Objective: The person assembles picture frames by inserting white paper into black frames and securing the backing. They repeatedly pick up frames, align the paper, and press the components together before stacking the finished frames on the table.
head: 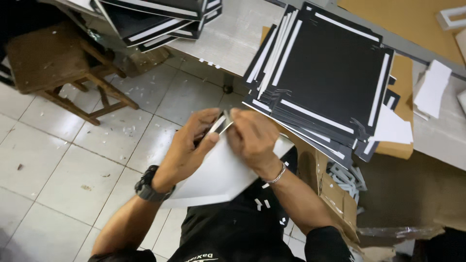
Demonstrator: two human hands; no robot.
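Two bare hands meet over one flat white card sheet with a black-and-white edge (221, 170), which lies across the person's lap above the pale tiled floor (53, 160). We note the left hand (187, 145), with a dark wristwatch (150, 187) on its wrist, closed on the sheet's upper edge — thumb on the white face, fingers curled behind. The right hand (250, 138), with a thin silver bracelet (277, 175) on its wrist, is closed in a pinch on the same upper edge, just beside the left; the fingertips of both nearly touch. We cannot tell how far the card is folded at that point.

At the near edge of the grey worktable (233, 36), to the right of the hands, we record a fanned stack of black card sheets with white strips (325, 77), overhanging the table's edge. A second pile of the same black sheets (160, 19) sits at the table's far left corner. A brown wooden stool (53, 63) stands on the floor at the left — well apart from the hands. An open brown cardboard box (335, 194) holding small card offcuts stands beside the person's right arm.
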